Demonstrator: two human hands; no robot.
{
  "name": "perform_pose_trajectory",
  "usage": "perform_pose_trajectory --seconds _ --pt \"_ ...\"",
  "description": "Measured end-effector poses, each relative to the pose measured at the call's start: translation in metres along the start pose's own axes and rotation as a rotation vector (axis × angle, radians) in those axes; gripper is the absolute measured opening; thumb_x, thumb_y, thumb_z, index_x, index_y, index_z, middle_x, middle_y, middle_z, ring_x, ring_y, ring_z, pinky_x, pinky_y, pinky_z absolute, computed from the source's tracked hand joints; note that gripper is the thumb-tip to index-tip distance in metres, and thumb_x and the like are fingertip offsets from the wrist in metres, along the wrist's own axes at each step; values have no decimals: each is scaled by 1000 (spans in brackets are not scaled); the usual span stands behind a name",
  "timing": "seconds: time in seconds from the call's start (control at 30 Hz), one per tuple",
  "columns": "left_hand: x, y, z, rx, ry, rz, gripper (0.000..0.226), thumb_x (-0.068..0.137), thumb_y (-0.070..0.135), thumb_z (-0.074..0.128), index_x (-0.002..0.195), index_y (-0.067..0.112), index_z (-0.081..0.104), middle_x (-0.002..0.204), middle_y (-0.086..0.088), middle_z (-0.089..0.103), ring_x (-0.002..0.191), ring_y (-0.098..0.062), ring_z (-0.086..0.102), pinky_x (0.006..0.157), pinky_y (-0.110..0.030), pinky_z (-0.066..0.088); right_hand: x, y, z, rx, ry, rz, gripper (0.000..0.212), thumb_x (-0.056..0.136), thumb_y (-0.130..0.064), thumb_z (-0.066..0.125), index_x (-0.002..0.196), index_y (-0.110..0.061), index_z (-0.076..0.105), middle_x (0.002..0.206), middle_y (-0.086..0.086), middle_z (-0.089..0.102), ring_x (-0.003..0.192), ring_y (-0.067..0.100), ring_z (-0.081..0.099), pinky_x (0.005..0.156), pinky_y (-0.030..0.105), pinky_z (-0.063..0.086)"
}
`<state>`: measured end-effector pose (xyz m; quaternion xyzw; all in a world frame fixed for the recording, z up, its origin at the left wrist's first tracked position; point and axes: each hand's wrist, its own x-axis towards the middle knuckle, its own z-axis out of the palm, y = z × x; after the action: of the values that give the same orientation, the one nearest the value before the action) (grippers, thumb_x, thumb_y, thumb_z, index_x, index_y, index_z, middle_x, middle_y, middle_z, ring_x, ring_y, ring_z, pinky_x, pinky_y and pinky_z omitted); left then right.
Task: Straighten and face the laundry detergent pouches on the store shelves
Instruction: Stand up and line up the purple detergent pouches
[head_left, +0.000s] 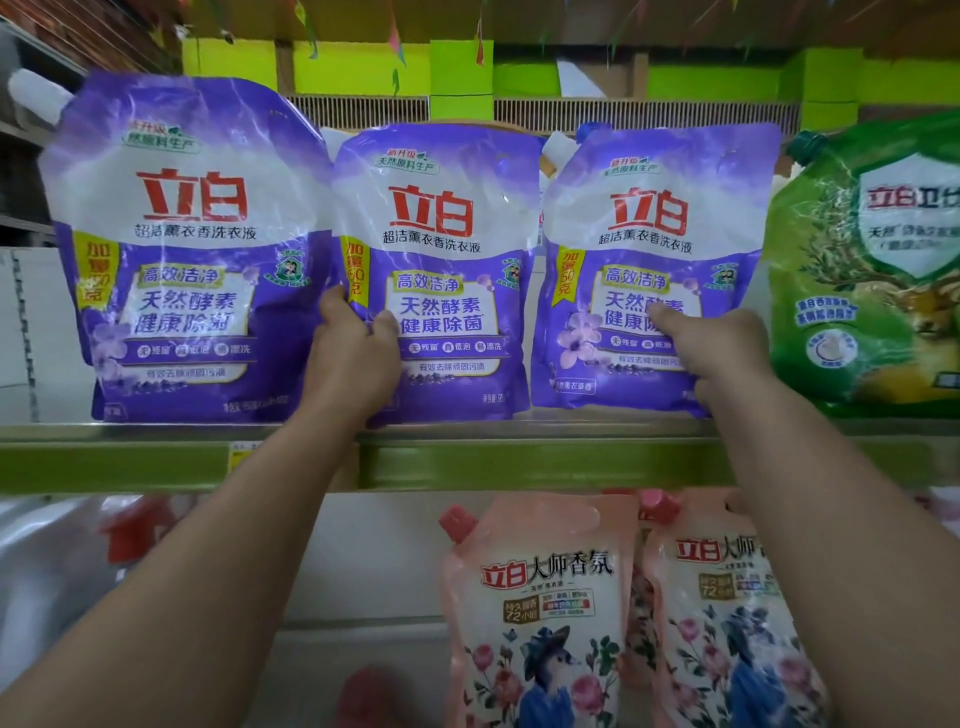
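Here, hands (358, 358) on pouches (436, 270) (purple)

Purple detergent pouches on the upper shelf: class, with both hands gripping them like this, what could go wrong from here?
1. The left hand grips only the middle purple pouch's lower corner; a tug could tip it forward.
2. The right purple pouch, held by the right hand, stands at the shelf edge and might slip onto the pink pouches below.
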<state>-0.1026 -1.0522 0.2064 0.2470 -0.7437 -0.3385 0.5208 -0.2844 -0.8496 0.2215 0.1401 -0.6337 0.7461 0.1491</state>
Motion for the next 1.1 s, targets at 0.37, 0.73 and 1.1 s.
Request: perform_pose_trajectory --seconds 0.37,0.73,1.1 --pt "1 0 -6 -206 -114 -38 51 101 30 45 145 22 22 122 -4 55 102 -27 63 92 -49 52 -5 -1 52 -46 -187 104 47 79 -30 76 115 -7 56 110 12 66 91 32 66 81 46 55" --pt "1 2 -10 -469 -280 -69 43 100 14 45 140 18 32 79 2 55 39 3 56 40 -12 43 12 1 80 -109 -313 166 30 89 -26 65 112 -8 58 110 15 66 90 35 65 82 49 53" --pt "5 -2 -8 -558 -577 -49 71 80 5 71 139 22 36 101 3 72 80 -12 73 61 -23 56 -4 0 91 -60 -760 175 27 91 -26 59 68 -12 56 56 0 66 53 18 62 60 30 52"
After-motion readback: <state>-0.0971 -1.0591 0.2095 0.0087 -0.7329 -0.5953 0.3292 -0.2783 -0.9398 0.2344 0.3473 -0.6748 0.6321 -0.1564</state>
